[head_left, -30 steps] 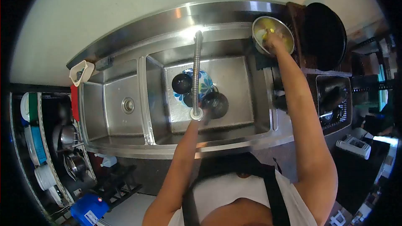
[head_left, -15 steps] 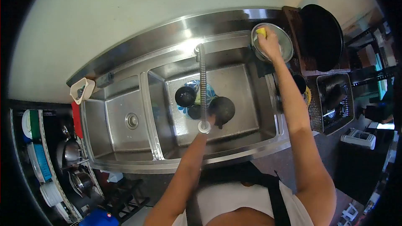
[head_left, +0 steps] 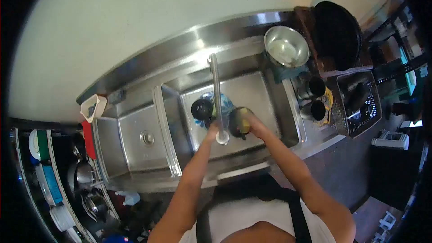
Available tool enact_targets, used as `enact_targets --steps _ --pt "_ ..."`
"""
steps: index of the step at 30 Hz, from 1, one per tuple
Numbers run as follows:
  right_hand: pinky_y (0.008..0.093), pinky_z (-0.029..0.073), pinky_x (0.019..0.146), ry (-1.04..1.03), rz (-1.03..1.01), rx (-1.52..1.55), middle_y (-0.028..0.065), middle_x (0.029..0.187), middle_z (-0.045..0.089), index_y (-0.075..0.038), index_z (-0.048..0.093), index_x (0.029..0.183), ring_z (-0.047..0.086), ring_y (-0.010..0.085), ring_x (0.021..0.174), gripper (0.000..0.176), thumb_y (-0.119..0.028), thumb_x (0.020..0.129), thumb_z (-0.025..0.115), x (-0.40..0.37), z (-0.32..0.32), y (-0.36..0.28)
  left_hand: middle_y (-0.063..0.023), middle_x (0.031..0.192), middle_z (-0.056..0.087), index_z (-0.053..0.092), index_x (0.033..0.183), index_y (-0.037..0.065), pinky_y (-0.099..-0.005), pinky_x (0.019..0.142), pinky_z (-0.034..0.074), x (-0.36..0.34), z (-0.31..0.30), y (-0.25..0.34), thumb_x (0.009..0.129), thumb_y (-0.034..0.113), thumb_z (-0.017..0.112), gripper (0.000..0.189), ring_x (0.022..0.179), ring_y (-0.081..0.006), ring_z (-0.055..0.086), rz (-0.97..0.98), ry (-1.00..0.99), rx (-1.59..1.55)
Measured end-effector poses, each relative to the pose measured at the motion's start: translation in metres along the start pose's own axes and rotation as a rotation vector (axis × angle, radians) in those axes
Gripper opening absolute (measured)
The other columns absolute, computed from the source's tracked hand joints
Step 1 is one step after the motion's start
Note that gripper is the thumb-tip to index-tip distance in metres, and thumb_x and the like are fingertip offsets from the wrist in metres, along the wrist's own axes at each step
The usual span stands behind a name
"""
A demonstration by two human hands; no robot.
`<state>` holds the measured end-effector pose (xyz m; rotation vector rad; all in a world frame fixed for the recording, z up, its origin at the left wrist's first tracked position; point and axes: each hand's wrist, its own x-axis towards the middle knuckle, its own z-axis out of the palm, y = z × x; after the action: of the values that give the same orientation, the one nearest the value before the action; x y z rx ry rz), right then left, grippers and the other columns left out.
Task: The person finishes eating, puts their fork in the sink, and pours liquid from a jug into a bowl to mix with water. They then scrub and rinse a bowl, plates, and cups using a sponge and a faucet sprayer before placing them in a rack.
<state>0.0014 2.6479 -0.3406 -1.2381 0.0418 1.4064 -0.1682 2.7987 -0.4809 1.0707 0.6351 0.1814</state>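
Observation:
In the larger sink basin, my right hand grips a yellow sponge and presses it against a round dark bowl. My left hand is low in the same basin, just left of the spray head of the faucet. Its fingers are mostly hidden behind the faucet and blurred, so what they hold does not show. Beside it sits a black bowl, on a blue-and-white patterned plate.
A metal bowl stands at the basin's back right corner. Two metal cups are on the right ledge, with a dish basket beyond. The smaller basin lies left, a cream caddy at its corner.
My right hand has moved from the metal bowl at the back right down to the dark bowl, bringing the yellow sponge. My left hand has shifted slightly left. The view has tilted a little.

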Motion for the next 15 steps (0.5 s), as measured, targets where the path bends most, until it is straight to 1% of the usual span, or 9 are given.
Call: enact_targets --steps 1,3,6,8,9,11,12,14,15 --pt "0.0366 0.050 0.073 0.030 0.035 -0.069 0.0069 0.104 0.052 -0.012 0.045 0.123 0.057 0.0198 0.092 0.044 -0.030 0.083 0.052 0.005 -0.012 0.016 -0.0050 0.086 0.057 0.054 0.106 0.004 -0.0299 0.063 0.051 0.003 -0.012 0.009 0.088 0.013 0.055 0.020 0.077 -0.0174 0.059 -0.081 -0.009 0.180" --pt "0.0370 0.049 0.076 0.050 0.043 -0.141 0.0071 0.105 0.052 -0.013 0.043 0.124 0.056 0.0195 0.094 0.045 -0.030 0.083 0.052 0.006 -0.012 0.017 -0.0094 0.101 0.061 0.052 0.119 0.004 -0.0314 0.065 0.051 0.004 -0.022 0.028 0.087 0.014 0.053 0.034 0.079 -0.0179 0.060 -0.200 0.113 0.177" --pt "0.0368 0.048 0.081 0.018 0.065 0.054 0.0066 0.107 0.052 -0.012 0.044 0.122 0.054 0.0199 0.097 0.045 -0.034 0.084 0.054 -0.015 -0.006 0.018 -0.0085 0.101 0.059 0.048 0.123 0.005 -0.0353 0.064 0.052 -0.001 -0.013 0.078 0.089 0.017 0.050 0.036 0.078 -0.0188 0.060 -0.301 0.226 0.185" --pt "0.0388 0.048 0.080 0.023 0.028 0.075 0.0061 0.106 0.054 -0.012 0.046 0.120 0.058 0.0228 0.092 0.044 -0.036 0.084 0.055 0.001 -0.020 0.028 -0.0075 0.100 0.058 0.048 0.124 0.006 -0.0360 0.064 0.052 0.003 -0.015 0.096 0.090 0.018 0.049 0.037 0.079 -0.0188 0.060 -0.283 0.244 0.260" --pt "0.0388 0.048 0.080 0.043 0.010 0.076 0.0061 0.106 0.054 -0.012 0.046 0.120 0.058 0.0228 0.092 0.044 -0.036 0.084 0.055 -0.011 -0.019 0.017 -0.0065 0.100 0.058 0.047 0.126 0.008 -0.0368 0.064 0.053 0.007 -0.011 0.101 0.091 0.020 0.048 0.037 0.079 -0.0189 0.060 -0.270 0.272 0.330" --pt "0.0409 0.048 0.080 -0.056 0.025 0.246 0.0064 0.105 0.056 -0.012 0.047 0.121 0.060 0.0246 0.089 0.045 -0.037 0.084 0.055 -0.043 0.004 -0.021 -0.0066 0.100 0.058 0.047 0.125 0.008 -0.0365 0.064 0.053 0.015 -0.004 0.113 0.091 0.020 0.048 0.037 0.080 -0.0189 0.060 -0.249 0.223 0.316" --pt "0.0428 0.048 0.080 -0.125 -0.028 0.304 0.0076 0.103 0.058 -0.010 0.047 0.121 0.059 0.0249 0.091 0.046 -0.036 0.084 0.055 -0.035 -0.004 -0.024 -0.0067 0.101 0.057 0.047 0.125 0.008 -0.0362 0.064 0.053 0.013 -0.006 0.118 0.091 0.021 0.048 0.036 0.082 -0.0189 0.060 -0.254 0.210 0.302" --pt "0.0409 0.046 0.082 -0.057 -0.248 0.202 0.0068 0.105 0.057 -0.010 0.046 0.122 0.056 0.0221 0.097 0.046 -0.034 0.084 0.056 -0.053 0.001 -0.075 -0.0064 0.101 0.057 0.048 0.125 0.008 -0.0363 0.064 0.053 0.004 -0.001 0.126 0.091 0.021 0.048 0.036 0.082 -0.0188 0.060 -0.251 0.222 0.317" --pt "0.0351 0.044 0.084 0.013 -0.405 0.057 0.0065 0.109 0.056 -0.008 0.042 0.129 0.053 0.0186 0.102 0.051 -0.029 0.084 0.055 -0.039 -0.011 -0.098 -0.0060 0.100 0.057 0.048 0.125 0.008 -0.0363 0.064 0.053 0.001 0.000 0.127 0.091 0.021 0.048 0.036 0.082 -0.0187 0.060 -0.238 0.224 0.325"
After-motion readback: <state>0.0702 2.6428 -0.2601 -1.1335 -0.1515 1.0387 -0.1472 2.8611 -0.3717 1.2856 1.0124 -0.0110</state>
